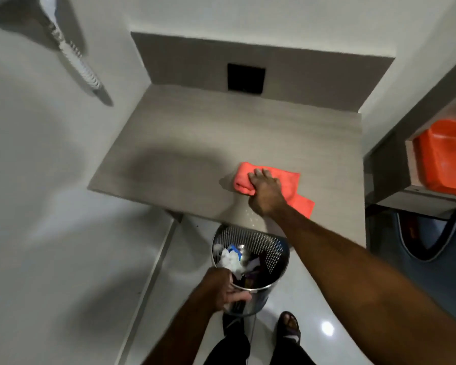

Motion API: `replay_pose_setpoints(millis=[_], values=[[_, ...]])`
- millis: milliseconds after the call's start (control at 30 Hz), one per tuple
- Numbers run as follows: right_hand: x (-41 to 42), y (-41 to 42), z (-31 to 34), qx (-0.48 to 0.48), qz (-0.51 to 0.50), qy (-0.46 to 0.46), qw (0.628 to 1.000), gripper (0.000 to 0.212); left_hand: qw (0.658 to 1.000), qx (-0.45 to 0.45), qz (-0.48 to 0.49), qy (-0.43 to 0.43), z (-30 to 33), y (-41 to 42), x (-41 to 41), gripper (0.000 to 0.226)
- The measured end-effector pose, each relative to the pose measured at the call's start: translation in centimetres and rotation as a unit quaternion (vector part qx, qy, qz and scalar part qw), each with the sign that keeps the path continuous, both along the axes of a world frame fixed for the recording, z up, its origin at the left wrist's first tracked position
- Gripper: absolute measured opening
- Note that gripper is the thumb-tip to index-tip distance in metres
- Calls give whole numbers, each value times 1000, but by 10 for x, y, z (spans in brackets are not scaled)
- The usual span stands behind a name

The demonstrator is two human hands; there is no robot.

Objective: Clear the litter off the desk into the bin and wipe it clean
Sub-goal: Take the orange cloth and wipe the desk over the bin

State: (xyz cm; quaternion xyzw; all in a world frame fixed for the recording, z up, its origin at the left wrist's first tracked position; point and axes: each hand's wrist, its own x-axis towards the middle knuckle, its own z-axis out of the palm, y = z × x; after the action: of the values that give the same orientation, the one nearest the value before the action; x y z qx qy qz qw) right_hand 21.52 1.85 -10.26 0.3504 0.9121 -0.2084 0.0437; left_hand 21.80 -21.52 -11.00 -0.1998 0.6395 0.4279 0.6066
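A grey wood-grain desk fills the middle of the view. An orange cloth lies near its front right part, and my right hand presses down on it, fingers gripping its left fold. Small specks dot the desk just behind my wrist near the front edge. Below the desk's front edge, my left hand grips the near rim of a perforated metal bin. White paper and blue and dark litter lie inside the bin.
A dark square opening sits in the desk's back panel. White walls close in at left and behind. To the right stands a shelf unit holding an orange tub, with a dark blue bag below. My sandalled foot rests on the glossy floor.
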Motion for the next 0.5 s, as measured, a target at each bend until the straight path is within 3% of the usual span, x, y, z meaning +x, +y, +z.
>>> replay_pose_setpoints(millis=[200, 300, 400, 500], values=[[44, -99, -12, -28, 129, 35, 991, 79, 999, 22, -25, 23, -10, -16, -20, 20], [89, -131, -16, -114, 101, 56, 987, 66, 998, 34, -56, 25, -25, -25, -21, 23], [124, -152, -37, -103, 78, 70, 989, 50, 993, 53, -102, 35, -45, -28, -12, 24], [148, -163, -87, -107, 8, 92, 990, 52, 988, 46, -137, 55, -90, -26, 6, 35]])
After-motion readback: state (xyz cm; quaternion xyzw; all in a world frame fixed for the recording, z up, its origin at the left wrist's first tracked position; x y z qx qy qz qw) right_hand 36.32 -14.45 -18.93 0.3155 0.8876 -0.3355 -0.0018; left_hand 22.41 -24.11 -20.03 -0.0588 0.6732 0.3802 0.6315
